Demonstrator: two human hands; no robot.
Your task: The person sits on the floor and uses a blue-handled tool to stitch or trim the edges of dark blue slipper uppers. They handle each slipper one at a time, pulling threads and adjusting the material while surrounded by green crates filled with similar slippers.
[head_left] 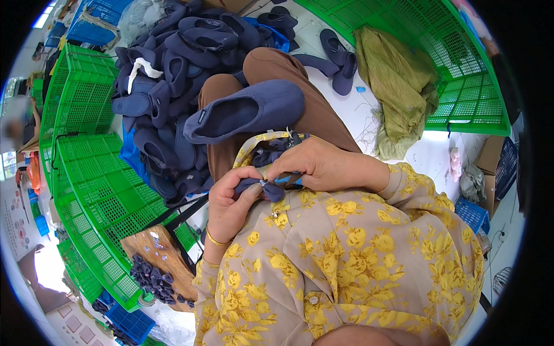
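Close to my body, my left hand [226, 200] pinches a small navy fabric bow [273, 192] between thumb and fingers. A tiny pale bit shows at the bow's middle. My right hand [326, 164] is closed beside it, fingertips meeting at the bow. Under those fingers is a small blue and dark tool [292, 178], mostly hidden, so its kind is unclear. Across my knees lies a navy slipper [276, 106], its opening facing up. Just behind my hands, a yellow-edged pouch [247, 154] on my lap holds more navy fabric pieces [269, 153].
A large heap of navy slippers [173, 75] fills the floor ahead and left. Green plastic crates [104, 190] stand along the left, another green crate [470, 98] at far right. Bows lie on a wooden board [164, 254]. An olive sack [398, 86] lies right of my knees.
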